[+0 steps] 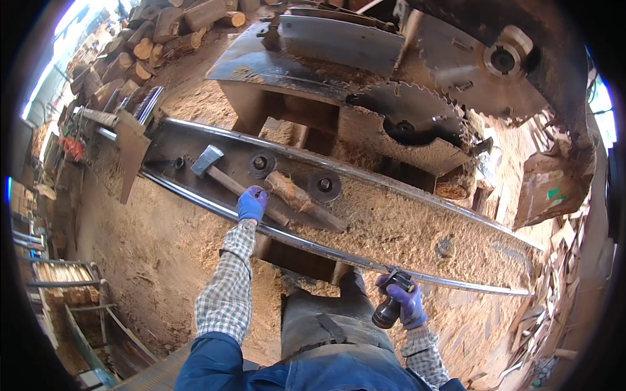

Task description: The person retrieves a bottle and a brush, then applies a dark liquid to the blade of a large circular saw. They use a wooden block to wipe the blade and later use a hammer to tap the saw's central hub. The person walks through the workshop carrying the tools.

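Note:
My left hand (252,203), in a purple-blue glove, is closed above the handle of a hammer (225,178). A small dark spot shows at its fingers; what they grip is too small to name. The hammer lies on a metal channel (456,208) with shiny rails, its steel head to the left. Beside the hammer rest a rough piece of wood (301,199) and two round flanges with central bolts, one flange (261,164) behind the hand and another flange (325,186) further right. My right hand (409,305), also gloved, is wrapped round a black cordless power tool (390,306) near the front rail.
Behind the channel stands a machine with a toothed circular saw blade (417,117) and a larger toothed blade (456,62) above it. Split logs (140,52) are piled at the far left. Sawdust (385,215) covers much of the channel. Wood scraps (554,274) lie at the right.

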Motion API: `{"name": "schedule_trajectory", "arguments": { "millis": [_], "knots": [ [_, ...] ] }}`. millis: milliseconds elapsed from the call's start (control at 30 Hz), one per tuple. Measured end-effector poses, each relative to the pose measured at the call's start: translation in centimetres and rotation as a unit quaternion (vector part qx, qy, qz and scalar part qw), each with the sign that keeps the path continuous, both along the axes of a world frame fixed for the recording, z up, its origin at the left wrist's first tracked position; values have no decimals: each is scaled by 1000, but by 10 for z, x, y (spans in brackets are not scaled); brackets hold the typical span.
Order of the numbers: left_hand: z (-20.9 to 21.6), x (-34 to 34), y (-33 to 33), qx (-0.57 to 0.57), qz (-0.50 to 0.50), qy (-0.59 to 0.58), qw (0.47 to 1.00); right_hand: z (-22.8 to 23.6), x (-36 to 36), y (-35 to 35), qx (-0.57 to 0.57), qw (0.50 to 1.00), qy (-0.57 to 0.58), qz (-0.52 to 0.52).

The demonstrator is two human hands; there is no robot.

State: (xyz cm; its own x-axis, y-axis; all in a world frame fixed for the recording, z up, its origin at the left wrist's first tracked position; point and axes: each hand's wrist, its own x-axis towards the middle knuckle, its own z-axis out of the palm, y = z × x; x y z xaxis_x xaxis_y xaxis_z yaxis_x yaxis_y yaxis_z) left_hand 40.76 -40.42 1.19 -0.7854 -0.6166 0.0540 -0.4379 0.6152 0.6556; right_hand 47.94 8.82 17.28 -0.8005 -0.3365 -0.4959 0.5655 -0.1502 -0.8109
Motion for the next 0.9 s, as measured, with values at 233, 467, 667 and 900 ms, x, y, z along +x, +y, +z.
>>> {"name": "schedule_trajectory", "arguments": {
  "millis": [233, 467, 667, 900],
  "knots": [
    [-4, -19, -9, -102, 3, -115, 988, -23, -48, 17, -17, 999, -36, 21],
    [-26, -3, -21, -35, -29, -42, 998, -52, -79, 63, -76, 994, -69, -23],
    [5, -11, 1, 32, 4, -55, 998, -61, -91, 94, -150, 978, -119, -78],
    [60, -97, 163, -228, -308, -119, 916, -91, -74, 101, -157, 972, -141, -104]
  ]
}}
